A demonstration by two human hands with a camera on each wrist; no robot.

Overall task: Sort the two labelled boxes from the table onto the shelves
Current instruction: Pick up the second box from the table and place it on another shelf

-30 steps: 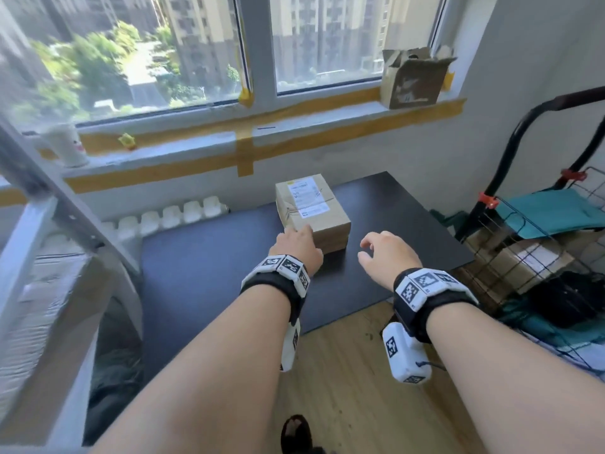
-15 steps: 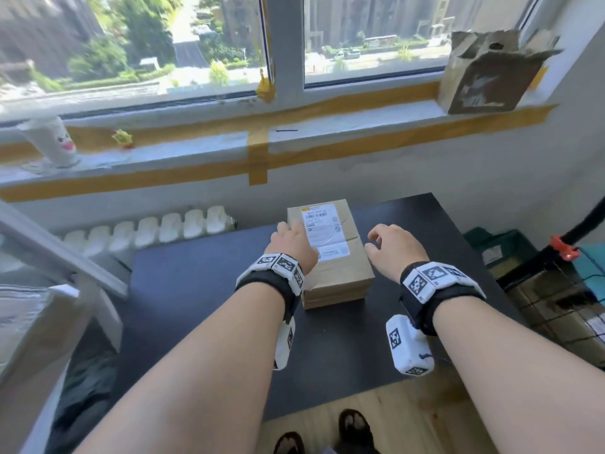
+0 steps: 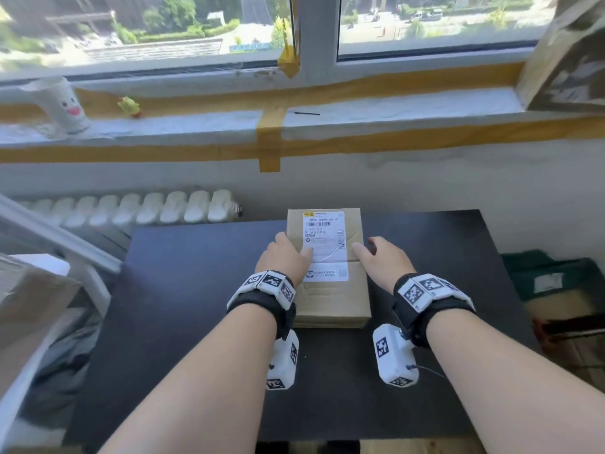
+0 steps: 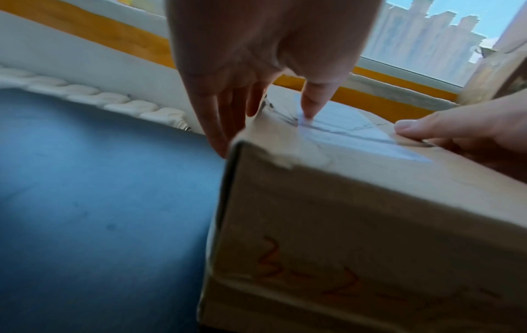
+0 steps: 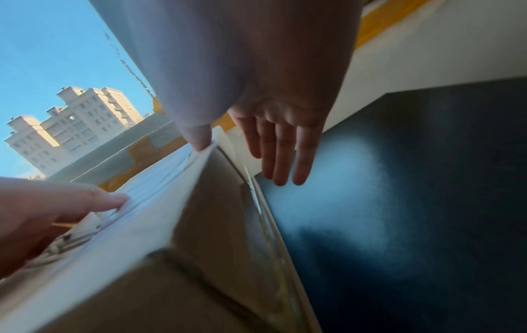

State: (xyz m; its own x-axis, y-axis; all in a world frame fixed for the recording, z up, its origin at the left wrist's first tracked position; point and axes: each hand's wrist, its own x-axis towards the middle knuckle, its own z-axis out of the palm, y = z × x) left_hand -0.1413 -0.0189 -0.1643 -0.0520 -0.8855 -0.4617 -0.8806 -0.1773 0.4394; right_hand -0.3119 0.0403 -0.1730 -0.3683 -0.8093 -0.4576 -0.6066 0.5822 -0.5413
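Observation:
A brown cardboard box (image 3: 327, 303) with a white shipping label (image 3: 324, 244) lies on the black table (image 3: 196, 290). My left hand (image 3: 291, 253) is at its left edge, thumb on the label and straight fingers (image 4: 219, 126) down the left side. My right hand (image 3: 376, 257) is at the right edge, with the thumb on the top rim and straight fingers (image 5: 282, 157) pointing down beside the right wall. Orange handwriting (image 4: 313, 270) marks the box (image 4: 370, 214) on its near side. The box rests on the table.
A white shelf frame (image 3: 59, 237) stands at the left with another cardboard parcel (image 3: 29, 306) on it. A radiator (image 3: 147, 208) runs behind the table. On the sill are a paper cup (image 3: 62, 106) and a torn carton (image 3: 569, 60). Green boxes (image 3: 550, 276) sit at the right.
Both hands moved forward from the box's near end to its two sides. The right hand, earlier off the box, now touches its right edge. The view has closed in on the table.

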